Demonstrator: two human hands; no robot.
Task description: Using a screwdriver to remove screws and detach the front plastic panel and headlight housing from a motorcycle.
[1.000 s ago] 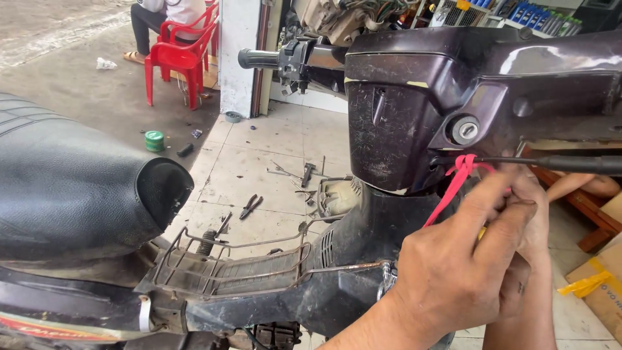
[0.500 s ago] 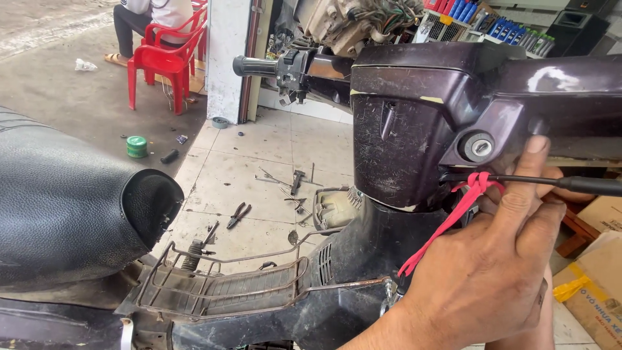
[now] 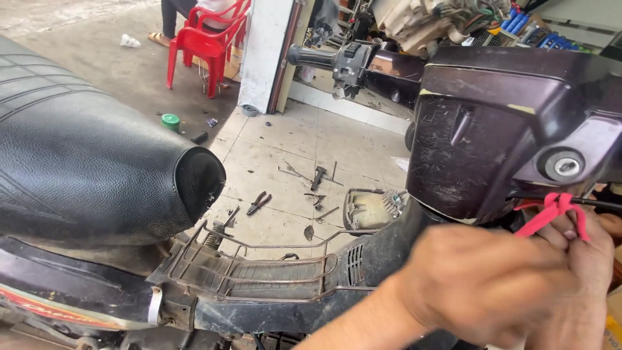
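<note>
Head view: both hands sit at the lower right, under the dark maroon scooter front panel [image 3: 492,129] and just below its round key lock [image 3: 562,166]; the nearer hand [image 3: 486,285], blurred, is curled into a loose fist and I cannot tell which hand it is or whether it holds anything. The farther hand [image 3: 586,259] has fingers closed, pinching a red cord [image 3: 551,210] that loops up beside a thin black shaft [image 3: 599,203] under the panel. Black seat [image 3: 84,168] fills the left, wire rack [image 3: 259,266] sits below it on the floorboard, pliers [image 3: 259,202] and small loose tools [image 3: 317,181] lie on the tiled floor [image 3: 304,142], red plastic chair [image 3: 207,39] stands at the top left.
</note>
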